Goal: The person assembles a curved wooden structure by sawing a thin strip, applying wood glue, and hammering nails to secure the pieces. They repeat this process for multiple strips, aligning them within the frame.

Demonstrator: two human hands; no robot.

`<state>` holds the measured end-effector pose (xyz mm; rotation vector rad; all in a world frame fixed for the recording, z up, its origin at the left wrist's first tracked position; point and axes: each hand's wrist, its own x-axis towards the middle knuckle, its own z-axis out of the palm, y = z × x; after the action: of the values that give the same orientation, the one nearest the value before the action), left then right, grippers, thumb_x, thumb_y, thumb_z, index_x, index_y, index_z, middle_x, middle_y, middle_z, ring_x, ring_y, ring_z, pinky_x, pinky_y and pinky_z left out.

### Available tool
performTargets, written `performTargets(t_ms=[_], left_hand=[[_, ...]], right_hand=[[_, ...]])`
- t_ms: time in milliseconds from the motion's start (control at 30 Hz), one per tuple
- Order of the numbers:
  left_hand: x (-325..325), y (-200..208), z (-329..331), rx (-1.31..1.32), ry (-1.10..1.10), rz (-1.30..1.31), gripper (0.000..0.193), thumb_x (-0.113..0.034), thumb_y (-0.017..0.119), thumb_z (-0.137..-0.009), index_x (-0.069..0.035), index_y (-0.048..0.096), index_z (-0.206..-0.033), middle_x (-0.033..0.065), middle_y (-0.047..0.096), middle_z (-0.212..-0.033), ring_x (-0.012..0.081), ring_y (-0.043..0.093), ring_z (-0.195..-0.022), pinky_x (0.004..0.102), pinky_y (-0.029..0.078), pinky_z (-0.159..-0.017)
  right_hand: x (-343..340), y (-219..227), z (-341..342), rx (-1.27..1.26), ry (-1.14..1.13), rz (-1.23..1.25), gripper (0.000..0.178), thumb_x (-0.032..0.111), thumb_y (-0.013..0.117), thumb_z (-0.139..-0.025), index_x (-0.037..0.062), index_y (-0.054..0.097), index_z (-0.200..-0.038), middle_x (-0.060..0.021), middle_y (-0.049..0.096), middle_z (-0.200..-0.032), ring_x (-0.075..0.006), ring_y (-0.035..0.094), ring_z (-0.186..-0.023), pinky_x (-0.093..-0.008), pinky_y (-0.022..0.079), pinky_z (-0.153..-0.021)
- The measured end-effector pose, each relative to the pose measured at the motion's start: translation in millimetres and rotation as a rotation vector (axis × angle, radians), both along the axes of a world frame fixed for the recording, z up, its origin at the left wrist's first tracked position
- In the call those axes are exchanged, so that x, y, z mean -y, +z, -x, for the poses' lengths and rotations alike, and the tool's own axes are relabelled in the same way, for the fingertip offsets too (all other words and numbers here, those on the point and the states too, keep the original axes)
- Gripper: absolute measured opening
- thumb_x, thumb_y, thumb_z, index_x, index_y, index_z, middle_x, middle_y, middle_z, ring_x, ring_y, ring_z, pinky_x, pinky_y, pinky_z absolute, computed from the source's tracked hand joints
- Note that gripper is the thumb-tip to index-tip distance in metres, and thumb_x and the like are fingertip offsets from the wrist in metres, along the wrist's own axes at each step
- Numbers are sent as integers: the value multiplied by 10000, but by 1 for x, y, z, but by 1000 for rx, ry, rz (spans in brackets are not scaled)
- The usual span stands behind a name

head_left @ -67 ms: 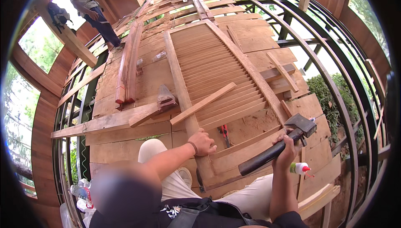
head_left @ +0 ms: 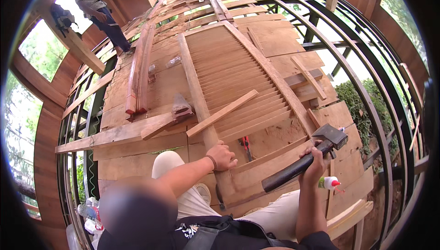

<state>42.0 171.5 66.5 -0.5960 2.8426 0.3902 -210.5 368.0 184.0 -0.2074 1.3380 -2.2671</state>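
Note:
A louvered wooden panel (head_left: 233,73) lies lengthwise in front of me, its slats set between two long side rails. My left hand (head_left: 222,156) is closed over the near end of its left rail (head_left: 196,85), fingers curled. My right hand (head_left: 314,165) grips a hammer by its thick black handle (head_left: 286,176); the dark, blocky, axe-like head (head_left: 332,136) is over the panel's near right corner. A loose wooden strip (head_left: 224,111) rests slantwise across the left rail and slats. Inside the near opening lies a red and black tool (head_left: 246,148), its kind unclear.
A white bottle with a red tip (head_left: 328,183) is beside my right wrist. A handsaw (head_left: 182,108) lies by a beam (head_left: 114,133) on the left. Long reddish boards (head_left: 141,69) stretch away. Another person (head_left: 103,19) stands far left. Open metal framing (head_left: 366,76) borders the right.

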Motion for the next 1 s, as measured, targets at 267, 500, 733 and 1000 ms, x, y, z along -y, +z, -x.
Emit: performTargets(t_ms=[267,500,733,1000], left_hand=[[18,-23,14,-133,33,-45,398,-423,580,-917,-120,747,-720,171,718,-742,309,706,-812,451,453,-927],[46,-13,85,-424,111,-79,445,-295,680,-874,-73,624,-1255,173,599,-1370,332,510,-1325,512,381,-1093],[71,-67,88,-339,28,124,741,-181,677,-857,-137,432,-1555,90,327,-1670,306,254,-1560,509,203,-1271],[90,-64,84,-413,6,-50,722,-55,676,-798,-137,514,-1496,92,401,-1626,320,306,-1532,501,255,-1259]], right_hand=[[-18,44,-24,-143,-225,-40,382,73,572,-908,0,511,-1278,-80,553,-894,-156,553,-774,-321,523,-685],[-89,75,-41,-714,-654,-325,324,78,553,-940,-15,496,-1245,-82,576,-878,-139,542,-737,-300,496,-659],[-214,64,-26,-872,-895,-975,301,109,694,-935,-41,562,-1159,-94,630,-880,-148,602,-767,-311,505,-729],[-222,-28,-45,-343,-425,-1630,342,152,748,-836,-41,670,-1107,-148,736,-930,-270,697,-849,-418,540,-781]])
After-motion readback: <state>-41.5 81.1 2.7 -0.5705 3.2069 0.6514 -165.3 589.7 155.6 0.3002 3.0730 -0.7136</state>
